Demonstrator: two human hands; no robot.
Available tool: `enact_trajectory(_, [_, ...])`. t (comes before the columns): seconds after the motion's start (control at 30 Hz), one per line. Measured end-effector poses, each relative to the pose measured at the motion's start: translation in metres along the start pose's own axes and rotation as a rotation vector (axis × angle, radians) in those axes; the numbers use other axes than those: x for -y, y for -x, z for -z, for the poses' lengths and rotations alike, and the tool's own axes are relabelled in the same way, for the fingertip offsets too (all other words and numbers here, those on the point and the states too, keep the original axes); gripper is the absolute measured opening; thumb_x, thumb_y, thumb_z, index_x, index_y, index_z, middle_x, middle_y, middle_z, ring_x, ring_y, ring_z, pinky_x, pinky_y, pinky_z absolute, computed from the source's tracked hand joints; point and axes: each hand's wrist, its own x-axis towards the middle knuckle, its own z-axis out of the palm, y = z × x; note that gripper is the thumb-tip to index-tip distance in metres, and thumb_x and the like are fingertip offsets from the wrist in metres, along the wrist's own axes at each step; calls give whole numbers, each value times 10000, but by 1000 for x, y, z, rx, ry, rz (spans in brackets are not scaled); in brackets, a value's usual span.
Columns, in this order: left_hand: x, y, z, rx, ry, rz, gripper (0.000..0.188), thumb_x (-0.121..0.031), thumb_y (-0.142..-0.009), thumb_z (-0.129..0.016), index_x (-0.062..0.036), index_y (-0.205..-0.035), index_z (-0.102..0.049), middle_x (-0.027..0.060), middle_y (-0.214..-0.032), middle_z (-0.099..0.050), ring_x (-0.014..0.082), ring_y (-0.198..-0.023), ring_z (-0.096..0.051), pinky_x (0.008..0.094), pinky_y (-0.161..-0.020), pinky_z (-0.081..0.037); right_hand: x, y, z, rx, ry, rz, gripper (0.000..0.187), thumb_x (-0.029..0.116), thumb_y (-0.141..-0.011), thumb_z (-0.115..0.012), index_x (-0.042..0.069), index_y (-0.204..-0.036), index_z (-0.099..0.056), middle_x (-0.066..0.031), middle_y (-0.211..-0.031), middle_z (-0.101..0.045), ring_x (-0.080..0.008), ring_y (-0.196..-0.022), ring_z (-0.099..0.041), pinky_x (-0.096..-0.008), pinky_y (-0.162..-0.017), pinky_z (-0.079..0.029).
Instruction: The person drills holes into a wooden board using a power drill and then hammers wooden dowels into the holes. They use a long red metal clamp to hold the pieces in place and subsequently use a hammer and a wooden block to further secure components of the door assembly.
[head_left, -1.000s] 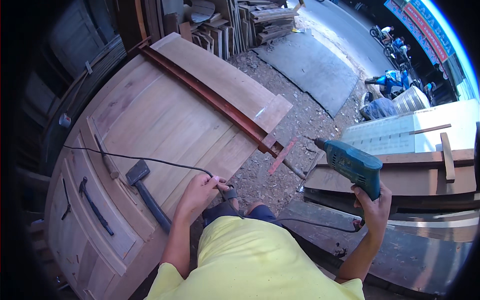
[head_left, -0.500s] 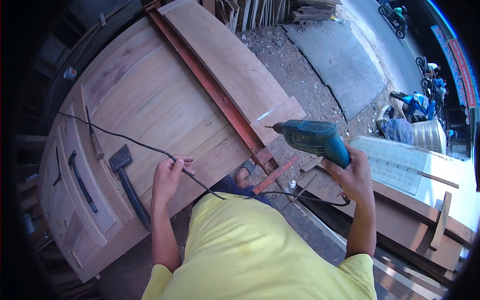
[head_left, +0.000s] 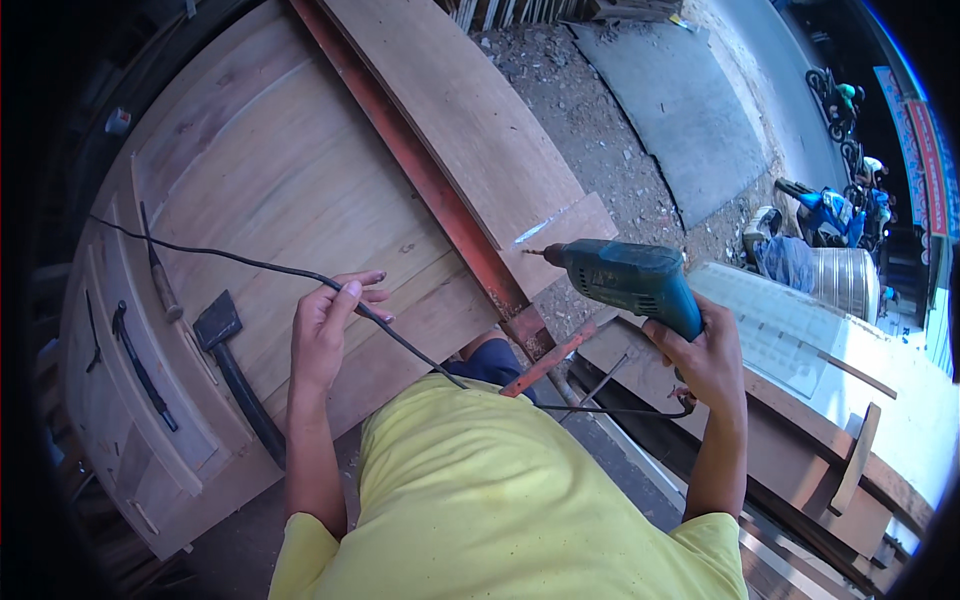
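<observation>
My right hand (head_left: 708,348) grips a dark teal power drill (head_left: 630,278) by its handle. The drill bit points left, in front of the end of a wooden plank (head_left: 490,120); whether it touches the wood I cannot tell. A black power cord (head_left: 240,260) runs across the large wooden panel (head_left: 370,170) and through my left hand (head_left: 325,325), pinched between thumb and fingers. A red metal bar clamp (head_left: 430,185) lies between panel and plank. On the panel's left side rest a broad-bladed hatchet (head_left: 240,375), a chisel (head_left: 163,285) and a hammer (head_left: 145,370).
To the right stand stacked boards with a glass pane (head_left: 760,300) on top and a metal drum (head_left: 845,285). A dark flat sheet (head_left: 680,115) lies on gravelly ground. Motorbikes (head_left: 835,210) are along the road beyond.
The view has shifted a little, and my body has leaned slightly. The drill bit has moved slightly left relative to the plank end. Both hands keep their hold.
</observation>
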Motion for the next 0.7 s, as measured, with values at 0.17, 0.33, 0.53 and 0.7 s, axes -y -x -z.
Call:
enact_trajectory(0.17, [-3,-11,1,45,144,22,472,-298,-1157,-495,105,-1272,-712,214,-1189,-781,285,-1043,-781,436,-992,-587,26,-10,0,14,281,174,397,150,-855,-820,15,-1218,-732,-169,-854,-758,-362,-790,-744,-441,-778,-561])
enact_trajectory(0.33, [-20,-37,15,11,116,-92,587,-416,-1164,-481,81,-1093,-785,220,-1087,-805,289,-1016,-790,477,-961,-589,77,-25,4,180,647,372,599,131,-842,-802,72,-1413,-628,-234,-1098,-757,-448,-1057,-713,-511,-956,-545])
enact_trajectory(0.53, [-58,-45,35,-63,-1020,213,592,-473,-1111,-582,42,-938,-817,185,-739,-754,347,-670,-746,460,-734,-571,94,-52,11,309,725,217,567,133,-823,-821,59,-1366,-674,-230,-1167,-745,-421,-1143,-694,-494,-1038,-526])
enact_trajectory(0.7, [-72,-78,-86,226,-199,-722,621,-471,-1024,-728,-40,-1464,-653,206,-1349,-720,359,-1263,-691,445,-1067,-527,104,-53,11,282,600,50,518,125,-828,-817,45,-1325,-696,-241,-1153,-754,-429,-1138,-699,-513,-1025,-523])
